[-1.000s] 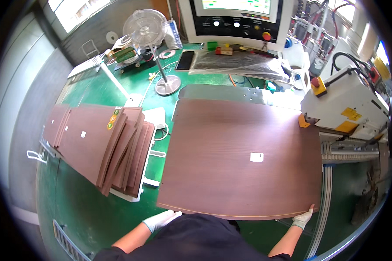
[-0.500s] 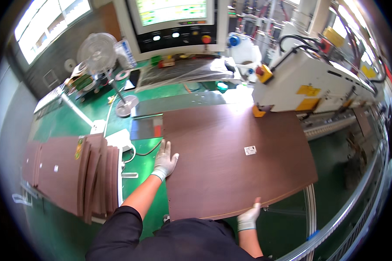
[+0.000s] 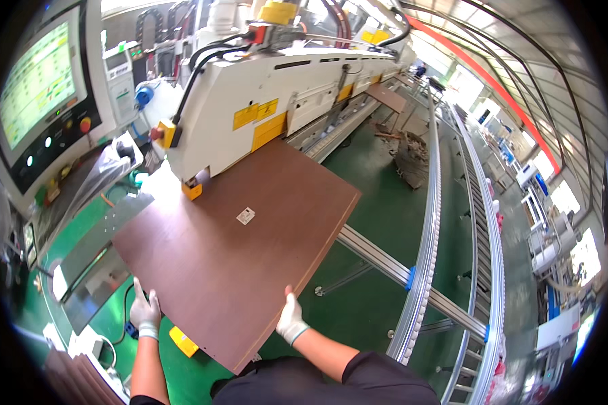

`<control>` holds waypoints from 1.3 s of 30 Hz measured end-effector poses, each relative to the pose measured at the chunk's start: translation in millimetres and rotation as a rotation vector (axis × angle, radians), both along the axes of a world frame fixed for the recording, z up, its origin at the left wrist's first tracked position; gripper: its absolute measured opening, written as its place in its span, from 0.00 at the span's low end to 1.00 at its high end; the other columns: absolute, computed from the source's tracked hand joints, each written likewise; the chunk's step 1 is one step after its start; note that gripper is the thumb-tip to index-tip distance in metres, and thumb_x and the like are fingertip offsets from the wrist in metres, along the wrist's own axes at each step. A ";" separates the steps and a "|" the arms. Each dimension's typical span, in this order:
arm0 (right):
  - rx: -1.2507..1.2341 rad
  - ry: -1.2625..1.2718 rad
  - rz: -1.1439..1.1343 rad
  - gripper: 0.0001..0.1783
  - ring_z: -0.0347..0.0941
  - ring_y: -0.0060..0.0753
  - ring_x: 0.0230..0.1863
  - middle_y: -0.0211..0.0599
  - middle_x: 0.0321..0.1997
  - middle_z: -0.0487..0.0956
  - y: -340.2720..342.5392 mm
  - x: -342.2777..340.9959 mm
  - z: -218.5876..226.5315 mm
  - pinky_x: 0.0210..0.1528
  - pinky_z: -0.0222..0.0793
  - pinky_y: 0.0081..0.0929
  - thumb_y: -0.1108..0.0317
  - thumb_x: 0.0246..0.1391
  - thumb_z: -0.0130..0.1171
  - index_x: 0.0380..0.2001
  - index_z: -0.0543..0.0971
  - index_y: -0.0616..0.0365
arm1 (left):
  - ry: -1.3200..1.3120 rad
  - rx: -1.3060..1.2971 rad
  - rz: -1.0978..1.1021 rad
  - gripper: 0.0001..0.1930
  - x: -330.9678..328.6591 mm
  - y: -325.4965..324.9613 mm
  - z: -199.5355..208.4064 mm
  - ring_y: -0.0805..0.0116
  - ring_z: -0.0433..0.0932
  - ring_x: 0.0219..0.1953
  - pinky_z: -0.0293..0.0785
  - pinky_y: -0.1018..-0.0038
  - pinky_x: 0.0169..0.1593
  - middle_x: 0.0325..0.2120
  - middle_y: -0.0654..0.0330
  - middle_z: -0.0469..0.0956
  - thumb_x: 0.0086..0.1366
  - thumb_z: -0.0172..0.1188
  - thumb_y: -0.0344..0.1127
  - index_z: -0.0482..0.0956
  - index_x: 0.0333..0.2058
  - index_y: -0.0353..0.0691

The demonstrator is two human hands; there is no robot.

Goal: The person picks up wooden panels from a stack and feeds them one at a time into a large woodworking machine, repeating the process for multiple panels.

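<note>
A wide brown panel (image 3: 250, 246), with a small white label (image 3: 246, 216) on its top face, lies in front of me, tilted across the view. Its far part reaches the white machine (image 3: 236, 121). My right hand (image 3: 292, 319), in a pale glove, grips the near right edge, thumb on top and the other fingers hidden beneath. Along the left edge rests my left hand (image 3: 145, 312), also gloved, its finger and thumb stretched apart; whether it touches the edge is hard to tell.
A screen console (image 3: 44, 88) stands at the far left. To the right, metal roller rails (image 3: 422, 270) run into the distance over a green floor. Brown panels (image 3: 81, 381) are stacked at lower left, and a yellow object (image 3: 184, 341) lies near my left arm.
My view has swung to the right, bringing the machine and rails into the middle. The panel now appears turned, and both hands remain at its edges.
</note>
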State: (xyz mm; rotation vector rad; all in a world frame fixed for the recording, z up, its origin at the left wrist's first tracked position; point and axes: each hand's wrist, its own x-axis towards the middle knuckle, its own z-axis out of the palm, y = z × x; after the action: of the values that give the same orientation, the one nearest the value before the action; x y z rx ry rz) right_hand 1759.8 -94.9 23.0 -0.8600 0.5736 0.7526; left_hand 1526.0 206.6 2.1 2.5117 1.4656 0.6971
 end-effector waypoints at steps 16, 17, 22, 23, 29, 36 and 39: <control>-0.065 -0.161 -0.295 0.31 0.70 0.37 0.58 0.38 0.58 0.74 -37.5 96.6 -40.8 0.61 0.67 0.41 0.53 0.57 0.64 0.58 0.72 0.60 | 0.042 -0.207 -0.098 0.19 32.9 -12.3 9.6 0.49 0.82 0.39 0.77 0.57 0.45 0.34 0.50 0.84 0.62 0.56 0.53 0.83 0.38 0.43; -0.029 -0.198 -0.322 0.30 0.70 0.38 0.57 0.38 0.56 0.74 -43.3 102.2 -40.0 0.60 0.67 0.41 0.54 0.57 0.64 0.57 0.72 0.61 | 0.031 -0.199 -0.120 0.18 34.4 -9.6 6.1 0.49 0.82 0.39 0.77 0.58 0.45 0.34 0.50 0.84 0.62 0.56 0.51 0.83 0.38 0.43; -0.224 -0.191 -0.059 0.14 0.77 0.33 0.42 0.41 0.43 0.78 -12.1 22.9 -32.3 0.38 0.76 0.35 0.64 0.59 0.55 0.46 0.74 0.59 | 0.144 -0.233 -0.096 0.30 -26.2 -31.8 14.6 0.48 0.63 0.64 0.51 0.56 0.69 0.60 0.45 0.69 0.57 0.61 0.48 0.75 0.54 0.36; -0.138 -0.277 0.068 0.11 0.77 0.31 0.31 0.38 0.35 0.80 -30.8 11.0 -60.0 0.27 0.73 0.31 0.64 0.60 0.54 0.44 0.74 0.54 | 0.091 -0.139 -0.139 0.31 -23.4 -48.0 1.0 0.48 0.59 0.67 0.48 0.57 0.70 0.63 0.45 0.66 0.57 0.61 0.48 0.73 0.57 0.36; 0.170 -0.127 1.149 0.25 0.77 0.38 0.50 0.43 0.54 0.77 -40.0 -106.9 -98.0 0.52 0.74 0.35 0.53 0.66 0.52 0.59 0.69 0.56 | 0.077 -0.896 -0.162 0.28 -117.6 -167.9 -72.5 0.50 0.71 0.60 0.64 0.63 0.65 0.56 0.47 0.75 0.66 0.53 0.53 0.75 0.57 0.40; -0.148 -1.118 1.696 0.12 0.76 0.27 0.36 0.35 0.39 0.82 30.7 -140.7 -63.5 0.42 0.74 0.25 0.67 0.59 0.60 0.43 0.80 0.62 | 0.379 -0.854 0.419 0.19 -393.7 -307.4 -158.1 0.41 0.80 0.40 0.74 0.52 0.48 0.41 0.40 0.80 0.69 0.43 0.41 0.80 0.41 0.33; -0.155 -0.941 1.702 0.12 0.74 0.23 0.31 0.32 0.35 0.79 47.0 -125.3 -135.7 0.33 0.71 0.20 0.69 0.60 0.58 0.45 0.79 0.61 | -0.335 -0.573 1.275 0.25 -500.6 -358.8 -165.4 0.33 0.73 0.47 0.70 0.48 0.51 0.41 0.36 0.77 0.70 0.45 0.53 0.79 0.38 0.33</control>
State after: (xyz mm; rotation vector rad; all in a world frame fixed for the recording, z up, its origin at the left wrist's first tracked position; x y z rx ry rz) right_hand 1634.5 -47.9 -112.7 -1.6423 -1.1734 1.6076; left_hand 1025.4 -152.2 -163.3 0.8027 2.5119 0.6078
